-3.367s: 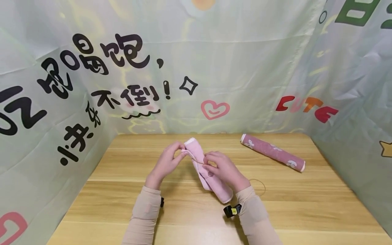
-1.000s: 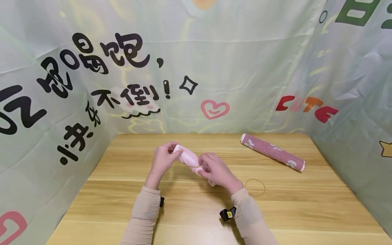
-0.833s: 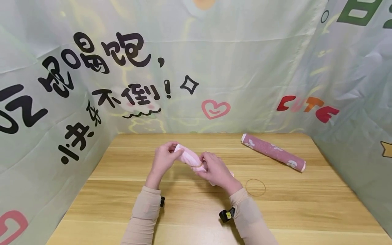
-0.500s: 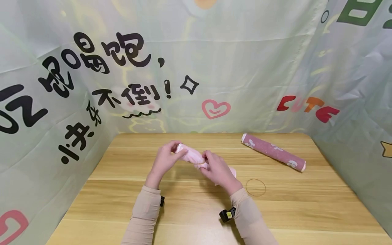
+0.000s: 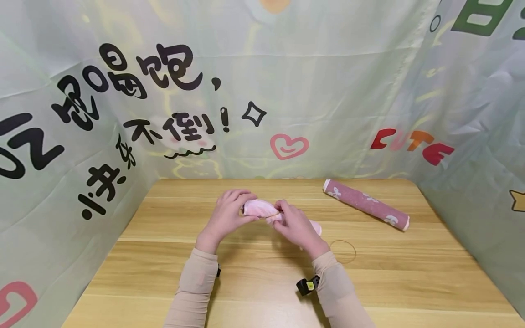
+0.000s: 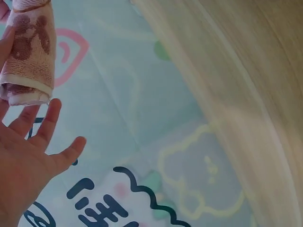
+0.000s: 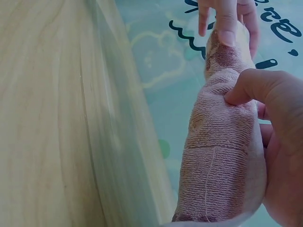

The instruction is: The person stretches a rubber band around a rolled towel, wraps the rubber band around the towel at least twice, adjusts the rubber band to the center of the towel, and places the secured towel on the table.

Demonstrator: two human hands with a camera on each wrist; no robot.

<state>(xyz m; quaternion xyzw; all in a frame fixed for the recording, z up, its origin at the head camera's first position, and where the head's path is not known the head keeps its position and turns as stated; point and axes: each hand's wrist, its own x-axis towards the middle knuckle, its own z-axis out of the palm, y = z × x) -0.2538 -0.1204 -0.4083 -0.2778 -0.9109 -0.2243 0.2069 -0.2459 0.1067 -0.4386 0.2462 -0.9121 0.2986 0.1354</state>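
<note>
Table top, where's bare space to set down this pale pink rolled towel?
Bare wood on the table, left of the left hand, and along the near edge. Crowded on the right: loose rubber band and dark pink rolled towel.

Our hands now hold the pink roll [image 5: 262, 208] almost level above the table, no longer steeply tilted. Our left hand [image 5: 229, 214] sits further right over its far end, and our right hand [image 5: 296, 227] moves right too.

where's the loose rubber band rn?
Head view: the rubber band lies flat on the table, just right of the right hand, nearer the person than the dark pink roll.
</note>
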